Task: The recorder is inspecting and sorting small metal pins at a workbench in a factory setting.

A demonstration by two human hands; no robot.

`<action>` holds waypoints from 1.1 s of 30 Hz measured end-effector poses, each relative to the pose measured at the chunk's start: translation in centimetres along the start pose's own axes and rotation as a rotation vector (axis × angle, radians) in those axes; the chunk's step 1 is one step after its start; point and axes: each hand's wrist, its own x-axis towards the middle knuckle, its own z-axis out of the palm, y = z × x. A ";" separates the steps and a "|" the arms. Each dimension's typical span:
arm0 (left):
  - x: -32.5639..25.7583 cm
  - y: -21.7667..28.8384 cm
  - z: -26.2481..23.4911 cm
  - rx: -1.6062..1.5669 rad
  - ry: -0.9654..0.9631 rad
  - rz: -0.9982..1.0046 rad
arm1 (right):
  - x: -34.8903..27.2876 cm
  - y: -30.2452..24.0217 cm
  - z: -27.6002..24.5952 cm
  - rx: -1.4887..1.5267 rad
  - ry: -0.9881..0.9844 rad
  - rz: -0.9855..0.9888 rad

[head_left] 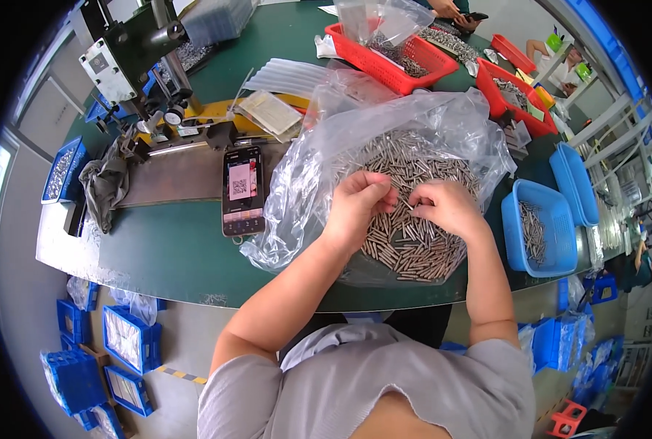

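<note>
A heap of small grey metal pins (421, 260) lies on a spread clear plastic bag (296, 190) at the table's middle. Over the heap, my left hand (359, 207) is closed, thumb against fingers; whatever is between them is too small to make out. Just to its right, my right hand (449, 208) pinches what looks like one thin metal pin at its fingertips. The two hands are close together but apart. To the right of the bag stands a blue plastic basket (515, 252) with more pins in it.
A phone (242, 192) lies left of the bag, near a gauge stand (132, 66) with a dial. Red baskets (406, 77) of metal parts stand at the back. Another blue basket (575, 183) is far right. A co-worker's hands (450, 10) hold a dark object at the top.
</note>
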 end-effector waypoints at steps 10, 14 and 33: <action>0.3 0.0 -0.2 0.004 -0.042 -0.062 | 1.1 1.0 1.1 0.469 0.147 0.017; 0.0 -0.4 -0.5 -0.028 -0.112 -0.097 | 0.9 0.0 1.3 0.909 0.303 0.101; 0.0 -1.1 -0.2 -0.027 -0.160 -0.015 | 0.6 -0.1 2.6 0.778 0.298 -0.016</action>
